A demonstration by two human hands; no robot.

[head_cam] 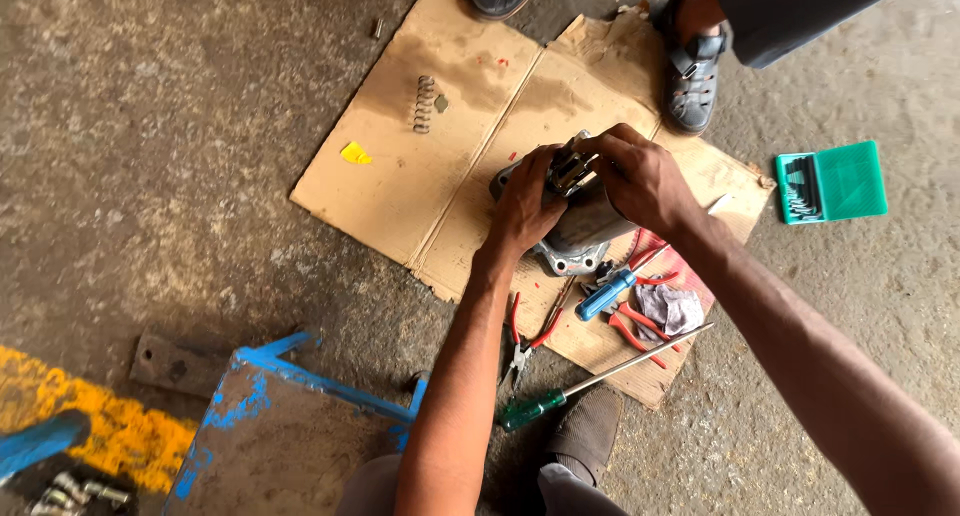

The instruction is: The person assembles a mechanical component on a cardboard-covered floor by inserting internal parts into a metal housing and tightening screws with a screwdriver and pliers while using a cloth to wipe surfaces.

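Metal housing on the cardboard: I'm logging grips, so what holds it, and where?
Both hands hold the housing: left hand grips its left side, right hand its upper right, fingertips on the small part on top.

Soft, even daylight, faint shadows, sharp centre, slight wide-angle stretch toward the edges.

Both forearms were bare to beyond the elbow, with no sleeve, watch or bracelet in view. The left hand (525,208) and the right hand (645,181) wore no gloves or rings. Lower in view, grey trouser fabric covered the knees, and a dark brown shoe (585,431) was on one foot.
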